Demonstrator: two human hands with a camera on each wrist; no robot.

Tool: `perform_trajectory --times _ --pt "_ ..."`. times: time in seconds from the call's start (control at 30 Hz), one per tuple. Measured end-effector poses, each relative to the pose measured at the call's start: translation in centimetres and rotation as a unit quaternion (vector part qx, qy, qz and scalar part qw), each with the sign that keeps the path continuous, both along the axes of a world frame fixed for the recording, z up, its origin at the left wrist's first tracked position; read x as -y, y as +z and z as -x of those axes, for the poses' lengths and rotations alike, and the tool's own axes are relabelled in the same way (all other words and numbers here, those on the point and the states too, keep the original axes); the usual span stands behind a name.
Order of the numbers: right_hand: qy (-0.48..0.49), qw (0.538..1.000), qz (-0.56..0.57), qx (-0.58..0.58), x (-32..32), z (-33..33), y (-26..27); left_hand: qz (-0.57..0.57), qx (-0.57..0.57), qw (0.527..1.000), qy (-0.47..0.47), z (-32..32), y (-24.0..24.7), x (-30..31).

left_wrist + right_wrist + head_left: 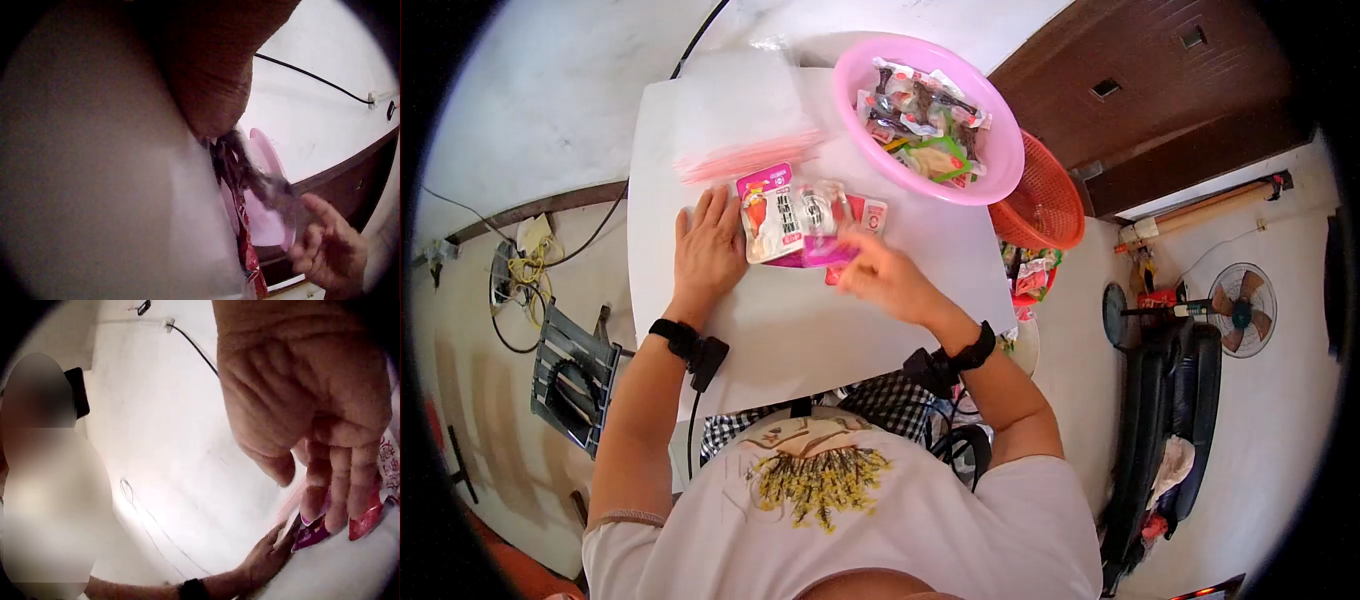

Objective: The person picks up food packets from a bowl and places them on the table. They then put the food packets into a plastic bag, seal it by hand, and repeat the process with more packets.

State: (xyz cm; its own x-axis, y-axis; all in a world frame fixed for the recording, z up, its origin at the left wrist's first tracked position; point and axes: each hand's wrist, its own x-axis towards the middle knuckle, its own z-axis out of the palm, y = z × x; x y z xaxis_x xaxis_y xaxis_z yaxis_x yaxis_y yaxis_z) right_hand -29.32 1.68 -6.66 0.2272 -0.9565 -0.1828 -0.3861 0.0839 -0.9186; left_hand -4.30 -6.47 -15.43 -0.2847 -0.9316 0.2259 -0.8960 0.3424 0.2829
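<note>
My left hand (708, 255) lies palm down on the white table (800, 330), fingers stretched forward, at the left edge of a small pile of snack packets. A pink-and-white packet (775, 220) with dark lettering is nearest to it. Another shiny packet (815, 212) lies to the right, with a red packet (870, 212) partly beneath. My right hand (890, 282) hovers at the pile's near right side. Its fingers are loosely bent with nothing gripped; in the right wrist view they hang over the purple packet edge (312, 537).
Clear plastic bags (740, 105) with pink-striped edges are stacked behind the packets. A pink basin (1006, 150) of assorted packaged snacks stands back right, beside an orange-red basket (1060, 200). A folding chair (575, 375) is on the floor at left, a fan (1243, 310) at right.
</note>
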Motion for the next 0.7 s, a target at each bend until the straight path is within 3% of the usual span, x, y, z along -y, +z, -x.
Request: perform_trajectory --times 0.03,0.17,0.23,0.37,0.47,0.57,0.7 --pt "0.047 0.996 -0.057 -0.040 -0.1 0.0 0.5 0.007 -0.001 1.000 0.002 0.0 -0.3 0.0" --pt "0.043 0.997 -0.059 -0.040 2.5 2.2 4.0 0.020 0.002 1.000 -0.002 -0.1 -0.4 0.0" --pt "0.012 0.994 0.040 -0.097 5.4 4.0 5.0 0.021 0.010 1.000 0.000 -0.2 -0.6 0.2" --pt "0.007 0.909 0.263 -0.323 14.6 8.0 5.0 0.024 0.011 1.000 0.004 0.0 -0.6 0.3" --pt "0.086 0.825 0.347 -0.438 19.9 9.0 4.5 0.021 0.010 1.000 0.002 0.0 0.1 0.1" --pt "0.140 0.823 0.355 -0.422 23.4 9.0 1.5 0.025 0.009 1.000 0.002 0.1 0.1 0.3" --pt "0.181 0.730 0.310 -0.581 24.9 7.2 0.2 -0.010 0.022 1.000 -0.003 0.1 0.6 0.3"
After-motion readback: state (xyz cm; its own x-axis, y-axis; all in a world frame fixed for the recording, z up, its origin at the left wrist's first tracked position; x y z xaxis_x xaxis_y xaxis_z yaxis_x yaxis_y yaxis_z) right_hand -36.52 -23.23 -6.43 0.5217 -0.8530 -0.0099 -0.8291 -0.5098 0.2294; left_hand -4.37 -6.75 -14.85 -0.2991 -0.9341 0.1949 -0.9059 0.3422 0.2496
